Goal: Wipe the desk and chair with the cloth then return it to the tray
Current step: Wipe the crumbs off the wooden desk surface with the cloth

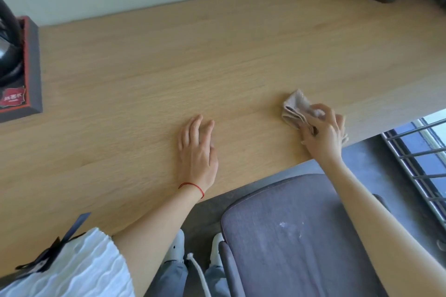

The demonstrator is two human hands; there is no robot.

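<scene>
My left hand [198,152] lies palm down and flat, fingers together and pointing toward twelve o'clock, with a thin red thread round the wrist. Its bare forearm runs back toward seven o'clock. My right hand [322,128] sits off at three o'clock from the left, well apart, fingers curled and closed on the cloth [295,107]. That forearm stretches back toward five o'clock, elbow out of view.
</scene>
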